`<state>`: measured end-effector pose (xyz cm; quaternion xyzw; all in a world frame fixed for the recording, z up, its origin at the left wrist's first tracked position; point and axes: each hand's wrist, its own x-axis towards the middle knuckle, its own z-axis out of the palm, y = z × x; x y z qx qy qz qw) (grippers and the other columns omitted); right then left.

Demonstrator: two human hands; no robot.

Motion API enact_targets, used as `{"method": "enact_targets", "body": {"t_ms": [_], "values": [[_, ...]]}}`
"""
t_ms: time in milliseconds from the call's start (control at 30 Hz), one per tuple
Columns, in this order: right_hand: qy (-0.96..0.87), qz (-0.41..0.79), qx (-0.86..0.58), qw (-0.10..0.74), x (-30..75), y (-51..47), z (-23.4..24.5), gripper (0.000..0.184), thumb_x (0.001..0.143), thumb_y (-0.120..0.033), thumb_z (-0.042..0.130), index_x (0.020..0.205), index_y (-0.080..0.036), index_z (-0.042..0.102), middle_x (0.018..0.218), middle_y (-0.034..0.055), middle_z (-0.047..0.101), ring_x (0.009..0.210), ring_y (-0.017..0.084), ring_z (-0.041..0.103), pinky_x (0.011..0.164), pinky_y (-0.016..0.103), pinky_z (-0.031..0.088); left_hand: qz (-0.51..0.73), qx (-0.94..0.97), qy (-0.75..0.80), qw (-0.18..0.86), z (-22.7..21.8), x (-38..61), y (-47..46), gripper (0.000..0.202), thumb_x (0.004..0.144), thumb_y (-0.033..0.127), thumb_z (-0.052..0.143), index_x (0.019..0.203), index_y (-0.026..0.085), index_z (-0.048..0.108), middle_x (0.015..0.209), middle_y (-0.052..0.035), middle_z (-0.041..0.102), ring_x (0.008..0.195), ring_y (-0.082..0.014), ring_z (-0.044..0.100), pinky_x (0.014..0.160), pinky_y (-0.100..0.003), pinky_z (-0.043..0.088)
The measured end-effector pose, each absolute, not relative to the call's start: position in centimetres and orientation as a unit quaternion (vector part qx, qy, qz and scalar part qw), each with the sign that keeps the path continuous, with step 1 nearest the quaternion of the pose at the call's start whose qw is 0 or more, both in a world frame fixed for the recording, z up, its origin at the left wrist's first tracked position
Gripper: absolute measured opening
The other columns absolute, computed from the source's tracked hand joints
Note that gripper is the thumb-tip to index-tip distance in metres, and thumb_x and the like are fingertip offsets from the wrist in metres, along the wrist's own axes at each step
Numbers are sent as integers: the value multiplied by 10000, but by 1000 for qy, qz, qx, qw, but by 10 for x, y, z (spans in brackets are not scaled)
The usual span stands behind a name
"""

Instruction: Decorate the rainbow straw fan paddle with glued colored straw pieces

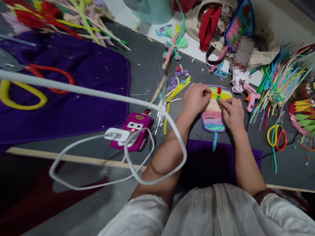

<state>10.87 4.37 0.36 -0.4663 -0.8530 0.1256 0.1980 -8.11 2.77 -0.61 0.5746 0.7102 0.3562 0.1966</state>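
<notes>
A popsicle-shaped pipe-cleaner craft [213, 116] lies on the dark table, with striped colours, a blue-purple rim and a short blue stick. Small red tufts [219, 90] and a green bit [218, 97] sit on its yellow upper part. My left hand [196, 97] is at the upper left edge, thumb and fingertips pinched together; whatever is between them is too small to make out. On the right edge rests my right hand [234, 114], its fingers curled against the craft and the index fingertip by the green bit.
A white cable [85, 90] loops across the near view to a purple power socket [136, 130]. Scissors [276, 137], a pink glue gun [251, 97] and pipe cleaners [279, 80] lie right. Purple bead-like rings [173, 81] lie left of the craft. Behind are a teal jug [149, 0] and cloth bag [269, 48].
</notes>
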Motion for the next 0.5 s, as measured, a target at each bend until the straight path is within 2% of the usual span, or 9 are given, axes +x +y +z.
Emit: {"method": "enact_targets", "body": {"t_ms": [300,500], "values": [[-849,138,-474,187,109,44,2,349,1009,-253,485,1165,-262,797,985,97,658,961,251,516,858,389,451,347,578,711,201,-3,-79,27,158,839,195,602,881,218,752,920,-64,750,915,-241,617,827,-373,480],[-847,126,-476,200,109,43,0,388,1000,-236,472,1259,-281,758,1024,96,640,997,252,526,895,388,462,336,595,702,204,-3,-75,27,132,840,214,625,868,229,753,894,-54,746,915,-243,610,813,-367,473]]}}
